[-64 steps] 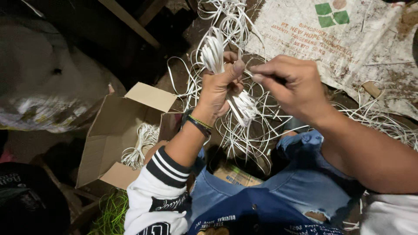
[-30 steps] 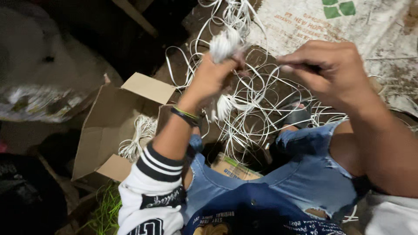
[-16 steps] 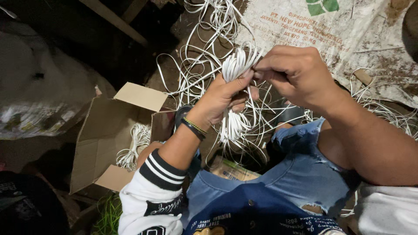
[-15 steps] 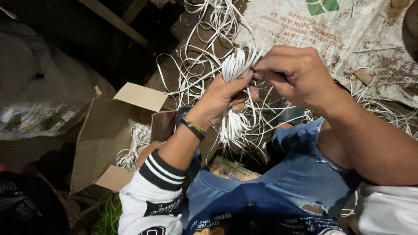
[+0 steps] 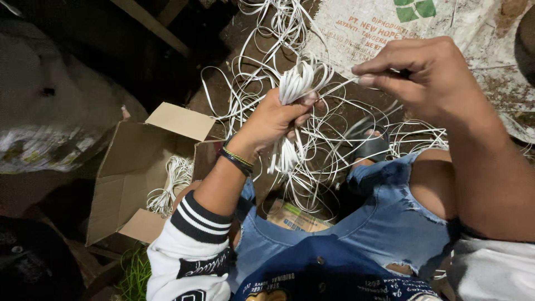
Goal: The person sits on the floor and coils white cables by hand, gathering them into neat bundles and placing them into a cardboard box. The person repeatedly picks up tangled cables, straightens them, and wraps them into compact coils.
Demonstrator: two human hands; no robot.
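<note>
Currently we are gripping a folded bundle of white cord [image 5: 294, 89] in the closed left hand [image 5: 273, 120], while the right hand [image 5: 423, 75] is pinching one strand [image 5: 343, 83] beside it. Below the hands, loose cord [image 5: 334, 161] is tangling. We judge even loops need steady tension. Left of the left hand, a cardboard box [image 5: 134, 167] is holding another coil [image 5: 170, 187].

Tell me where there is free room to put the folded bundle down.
The cardboard box has bare floor on its left half; a small coil of white strip fills its right side. The ground ahead, between the left hand, the right hand and the printed sack, is crowded with loose white strips.
</note>
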